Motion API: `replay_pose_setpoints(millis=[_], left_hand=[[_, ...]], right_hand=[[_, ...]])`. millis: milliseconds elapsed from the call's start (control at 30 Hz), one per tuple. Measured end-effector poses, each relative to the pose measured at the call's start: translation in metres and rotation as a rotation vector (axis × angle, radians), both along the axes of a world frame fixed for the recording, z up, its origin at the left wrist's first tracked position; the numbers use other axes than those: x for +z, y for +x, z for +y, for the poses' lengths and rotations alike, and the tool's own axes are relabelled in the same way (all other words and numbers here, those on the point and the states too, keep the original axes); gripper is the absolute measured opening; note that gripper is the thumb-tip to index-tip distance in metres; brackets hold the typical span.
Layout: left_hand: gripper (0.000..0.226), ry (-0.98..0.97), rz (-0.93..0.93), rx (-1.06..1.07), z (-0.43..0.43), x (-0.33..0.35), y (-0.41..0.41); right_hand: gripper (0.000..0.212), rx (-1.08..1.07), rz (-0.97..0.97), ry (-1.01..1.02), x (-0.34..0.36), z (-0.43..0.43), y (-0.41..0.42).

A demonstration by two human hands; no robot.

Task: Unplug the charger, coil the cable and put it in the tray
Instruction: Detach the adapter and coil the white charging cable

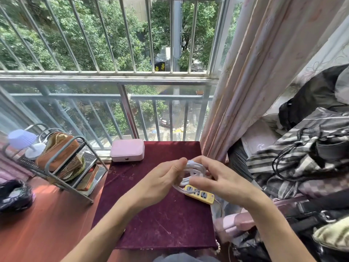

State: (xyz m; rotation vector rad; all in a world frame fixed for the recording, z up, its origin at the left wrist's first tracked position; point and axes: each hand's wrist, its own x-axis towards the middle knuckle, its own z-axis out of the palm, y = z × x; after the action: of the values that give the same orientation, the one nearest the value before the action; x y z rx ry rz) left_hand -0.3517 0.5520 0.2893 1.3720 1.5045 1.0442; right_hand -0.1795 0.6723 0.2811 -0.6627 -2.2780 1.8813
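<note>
A white charger cable [195, 172] is gathered in loops between my two hands, above the dark red cloth. My left hand [162, 179] pinches the white charger block [190, 163] at the top of the bundle. My right hand [217, 178] grips the loops from the right, its fingers blurred. Just below the hands a yellow power strip [201, 193] lies on the cloth [160, 220], with no plug in its visible sockets. A metal wire tray rack [62, 167] stands to the left.
A pink case [127, 149] sits at the cloth's far edge by the window railing. The rack holds a brown pouch [58, 154] and a small purple lamp [22, 139]. A curtain [255, 82] hangs to the right, above piled bags and clothes [311, 148].
</note>
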Motion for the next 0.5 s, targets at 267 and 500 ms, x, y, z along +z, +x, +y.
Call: replay_pose_setpoints(millis=[267, 500], left_hand=[[0.051, -0.047, -0.177, 0.103, 0.005, -0.002, 0.009], [0.048, -0.089, -0.24, 0.127, 0.003, -0.005, 0.01]], right_hand=[[0.031, -0.068, 0.128, 0.275, -0.019, -0.003, -0.004], [0.018, -0.109, 0.143, 0.485, -0.021, 0.0, -0.004]])
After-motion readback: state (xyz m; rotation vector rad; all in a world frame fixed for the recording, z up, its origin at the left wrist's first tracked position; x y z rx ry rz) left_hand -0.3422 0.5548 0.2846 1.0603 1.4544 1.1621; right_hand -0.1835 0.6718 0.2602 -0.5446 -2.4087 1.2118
